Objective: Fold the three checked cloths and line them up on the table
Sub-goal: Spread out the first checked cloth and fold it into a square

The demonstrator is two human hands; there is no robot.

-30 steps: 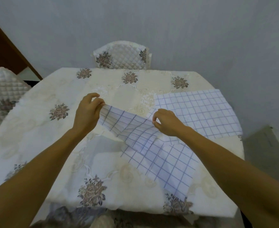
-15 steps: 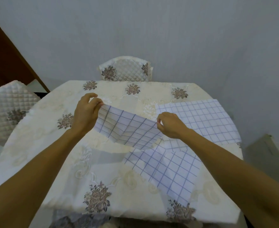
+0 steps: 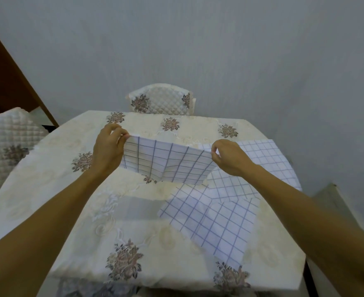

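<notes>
Three checked cloths are in view, and none looks finished. The left grip (image 3: pixel 109 151) and the right grip (image 3: pixel 230 156) each pinch a top corner of the held cloth (image 3: pixel 166 163) between thumb and fingertips. They stretch its upper edge level above the middle of the bench (image 3: pixel 54 189), so that it hangs clear of the surface. Its hanging part looks short beside the others, so it may be doubled over, though the layers cannot be told apart from this angle. The near cloth (image 3: pixel 211 224) lies spread flat and askew at the bench's right front. The far cloth (image 3: pixel 268 159) lies spread flat behind it along the right side, and their edges overlap. By my reading the job is near its start. At most one fold is made on the first cloth, two cloths remain unfolded, and no row of folded pieces is laid out yet.
</notes>
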